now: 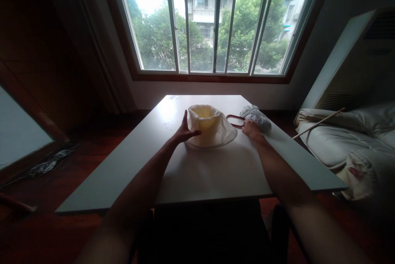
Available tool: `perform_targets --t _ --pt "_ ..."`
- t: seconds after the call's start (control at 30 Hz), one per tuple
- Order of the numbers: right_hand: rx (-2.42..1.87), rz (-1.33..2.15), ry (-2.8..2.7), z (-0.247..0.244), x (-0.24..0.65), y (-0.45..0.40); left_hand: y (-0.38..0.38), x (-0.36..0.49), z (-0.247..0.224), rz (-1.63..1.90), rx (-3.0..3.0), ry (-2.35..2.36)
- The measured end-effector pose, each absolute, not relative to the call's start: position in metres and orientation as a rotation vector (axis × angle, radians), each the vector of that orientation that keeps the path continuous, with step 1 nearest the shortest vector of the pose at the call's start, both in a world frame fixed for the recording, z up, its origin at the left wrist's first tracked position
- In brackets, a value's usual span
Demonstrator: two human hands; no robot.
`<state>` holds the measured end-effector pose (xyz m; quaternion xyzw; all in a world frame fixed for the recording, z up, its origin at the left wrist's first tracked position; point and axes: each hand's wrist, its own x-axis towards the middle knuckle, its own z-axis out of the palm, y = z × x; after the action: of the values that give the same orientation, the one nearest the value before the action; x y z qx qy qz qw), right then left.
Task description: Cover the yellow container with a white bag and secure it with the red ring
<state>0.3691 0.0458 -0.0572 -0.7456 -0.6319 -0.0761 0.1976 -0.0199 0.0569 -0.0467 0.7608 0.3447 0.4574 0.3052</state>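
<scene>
Left hand (186, 131) spread wide, its grip against the yellow bin (208, 129) on the counter (210, 177); right hand (252, 129) closed on the brown ring (236, 126). Careful, that loose plastic bag (228, 134) could snag if the ring catches!

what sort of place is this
Probably a room in a home: a wide window looks out on trees and a building, a white table stands before it, and what looks like a cushioned sofa is at right.
</scene>
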Motion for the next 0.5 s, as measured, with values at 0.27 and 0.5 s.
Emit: perform_targets --t 0.27,0.5 --pt "-2.084 -0.124 -1.945 -0.061 0.347 0.048 0.028 -0.015 -0.006 1.548 2.528 1.128" --pt "-1.962 -0.057 -1.886 -0.049 0.345 0.044 0.021 -0.004 -0.007 1.529 2.503 1.049"
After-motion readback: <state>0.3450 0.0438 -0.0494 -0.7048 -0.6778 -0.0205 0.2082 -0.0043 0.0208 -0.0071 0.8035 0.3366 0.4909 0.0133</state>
